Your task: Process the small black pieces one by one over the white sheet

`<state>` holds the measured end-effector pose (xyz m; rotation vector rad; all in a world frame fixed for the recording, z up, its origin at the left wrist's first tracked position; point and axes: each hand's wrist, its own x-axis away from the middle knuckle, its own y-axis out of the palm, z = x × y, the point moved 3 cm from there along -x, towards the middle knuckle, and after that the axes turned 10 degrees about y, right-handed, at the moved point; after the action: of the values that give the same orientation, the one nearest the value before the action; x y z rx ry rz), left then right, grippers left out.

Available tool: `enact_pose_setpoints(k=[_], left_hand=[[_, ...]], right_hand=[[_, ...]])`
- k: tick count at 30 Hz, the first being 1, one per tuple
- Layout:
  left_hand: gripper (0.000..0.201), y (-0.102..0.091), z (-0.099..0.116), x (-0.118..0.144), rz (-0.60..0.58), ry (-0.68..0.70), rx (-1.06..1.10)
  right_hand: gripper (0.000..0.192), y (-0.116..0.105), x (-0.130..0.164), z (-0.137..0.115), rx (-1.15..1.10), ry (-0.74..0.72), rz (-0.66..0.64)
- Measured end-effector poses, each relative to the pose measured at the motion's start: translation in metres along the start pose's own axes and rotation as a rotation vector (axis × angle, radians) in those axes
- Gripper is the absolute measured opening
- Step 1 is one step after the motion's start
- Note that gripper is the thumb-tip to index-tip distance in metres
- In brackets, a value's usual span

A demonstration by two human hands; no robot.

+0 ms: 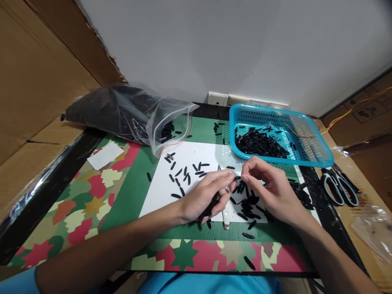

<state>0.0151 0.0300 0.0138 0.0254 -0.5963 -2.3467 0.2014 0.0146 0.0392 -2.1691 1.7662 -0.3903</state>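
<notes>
Between the fingertips of both hands is a small, thin black piece (237, 178), its exact kind unclear. My left hand (208, 196) pinches its left end, while more black pieces (210, 207) sit in the curled palm. At the other end, my right hand (271, 183) is closed with thumb and forefinger on the piece. Below lies a white sheet of paper (156, 196) with many similar black pieces (185, 175) scattered over it, and a denser heap (246, 208) under the right hand. A slim white tool (226, 218) lies partly hidden behind the left hand.
A blue plastic basket (326, 157) holding black pieces stands at the back right. An open zip bag (122, 110) full of dark material lies back left. Scissors (343, 192) rest on the right. A white slip (105, 156) lies left; wall sockets (218, 99) are behind.
</notes>
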Motion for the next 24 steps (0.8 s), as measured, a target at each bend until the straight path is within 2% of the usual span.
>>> enact_pose_setpoints(k=[3,9,13,16,24], left_hand=[[0.034,0.0017,0.0012,-0.0005,-0.019,0.037,0.057],[0.031,0.0002,-0.0017,-0.0011,0.010,0.070,0.113],[0.032,0.0006,-0.0016,-0.0020,0.006,0.066,0.162],[0.034,0.0015,-0.0013,-0.0022,-0.001,0.063,0.161],[0.044,0.0011,-0.0039,-0.0021,0.001,0.044,0.155]], right_hand=[[0.019,-0.0009,-0.0003,0.0005,-0.078,0.072,-0.030],[0.018,-0.0024,0.0007,0.0021,-0.126,0.116,-0.027],[0.009,-0.0031,0.0012,0.0008,-0.067,0.044,0.019],[0.011,-0.0034,0.0022,-0.0017,-0.018,-0.012,0.037],[0.016,-0.0016,0.0016,-0.0014,0.001,0.002,0.020]])
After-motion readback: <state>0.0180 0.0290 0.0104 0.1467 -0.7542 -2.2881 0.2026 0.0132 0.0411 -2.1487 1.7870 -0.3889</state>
